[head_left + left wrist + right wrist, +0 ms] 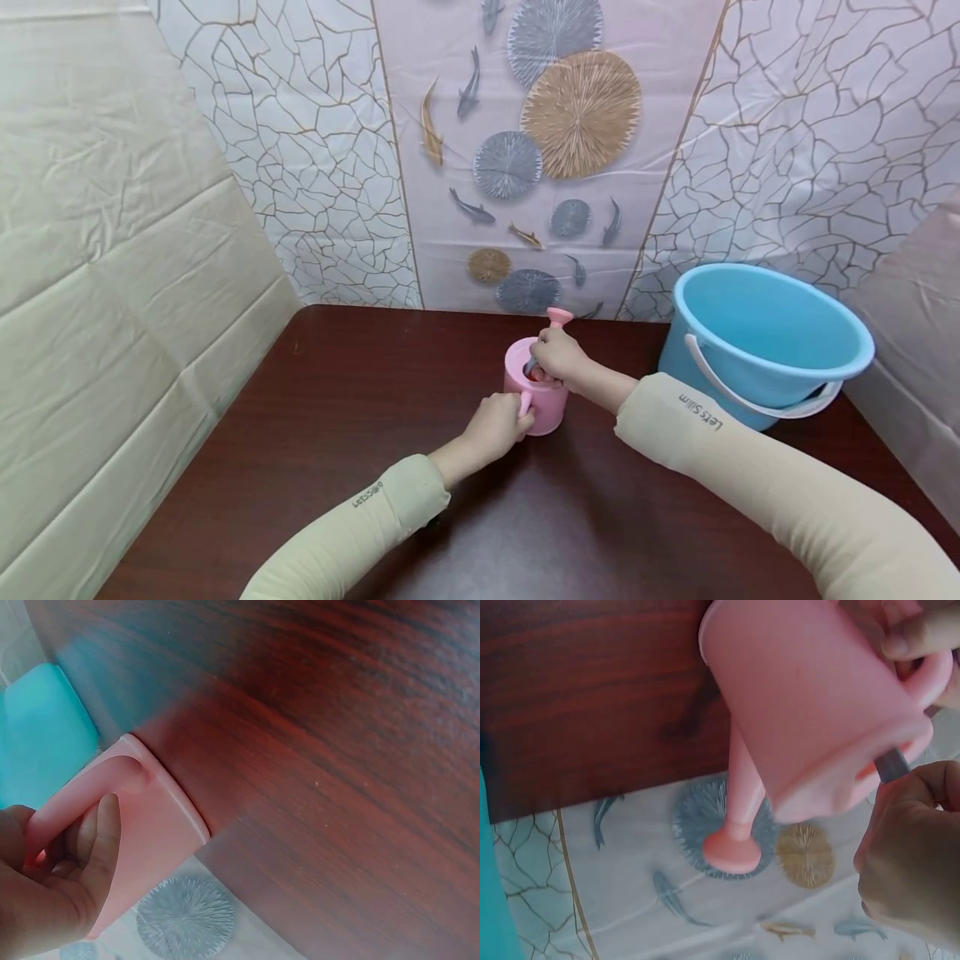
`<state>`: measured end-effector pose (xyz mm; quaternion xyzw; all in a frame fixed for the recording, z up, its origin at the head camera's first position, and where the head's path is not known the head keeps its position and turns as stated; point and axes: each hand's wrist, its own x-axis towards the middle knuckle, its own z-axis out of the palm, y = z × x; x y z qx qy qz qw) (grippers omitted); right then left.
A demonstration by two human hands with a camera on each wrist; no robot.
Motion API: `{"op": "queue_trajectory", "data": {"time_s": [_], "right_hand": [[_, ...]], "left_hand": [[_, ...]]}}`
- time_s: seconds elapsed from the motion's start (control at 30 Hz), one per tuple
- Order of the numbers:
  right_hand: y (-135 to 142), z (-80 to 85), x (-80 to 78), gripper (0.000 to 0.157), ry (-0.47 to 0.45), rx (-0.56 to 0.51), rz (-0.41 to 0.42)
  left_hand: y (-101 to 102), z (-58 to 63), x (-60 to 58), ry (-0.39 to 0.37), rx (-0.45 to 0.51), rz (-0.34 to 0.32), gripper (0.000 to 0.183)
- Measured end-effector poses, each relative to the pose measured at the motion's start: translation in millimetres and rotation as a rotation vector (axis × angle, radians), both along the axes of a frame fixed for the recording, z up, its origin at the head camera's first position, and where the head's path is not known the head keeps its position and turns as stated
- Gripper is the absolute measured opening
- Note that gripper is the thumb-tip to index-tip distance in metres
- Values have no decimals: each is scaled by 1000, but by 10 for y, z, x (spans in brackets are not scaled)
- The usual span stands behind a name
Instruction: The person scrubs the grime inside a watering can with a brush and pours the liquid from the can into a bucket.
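Observation:
A pink watering can (pixel 547 412) stands upright on the dark brown table, its spout and rose (pixel 733 851) pointing toward the back wall. My left hand (pixel 491 427) grips the can's curved handle (pixel 82 784), fingers wrapped through the loop. Over the can's top opening, my right hand (pixel 558 356) pinches a grey, stick-like piece (pixel 891 764) that reaches into the hole. Its lower end is hidden inside the can, so I cannot tell what kind of thing it is. A bit of red shows in the opening beside it.
A light blue bucket (pixel 738 392) with a white handle (pixel 750 400) stands on the table's right side, beyond my right forearm. Behind the table (pixel 375 392) hangs a patterned cloth (pixel 450 250) with fish and round motifs. Pale cloth (pixel 112 250) covers the left side.

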<state>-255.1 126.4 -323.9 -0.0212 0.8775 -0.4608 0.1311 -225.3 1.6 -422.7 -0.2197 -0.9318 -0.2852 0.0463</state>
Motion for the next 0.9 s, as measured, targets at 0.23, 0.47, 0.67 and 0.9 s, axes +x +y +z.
{"op": "queue_trajectory", "data": {"time_s": [0.23,0.47,0.67,0.9], "right_hand": [[8,19,21,14,-11,-12,-61],[96,147,35,22,-86,-179,-37],[84,135,65,14,-118,-267,-103],[2,11,75,11,-88,-177,-135]], "left_hand": [[7,-4,8,10,18,-8,30],[-2,7,8,1,8,5,32],[-3,-4,6,8,6,10,32],[1,-8,-2,6,20,-6,34]]}}
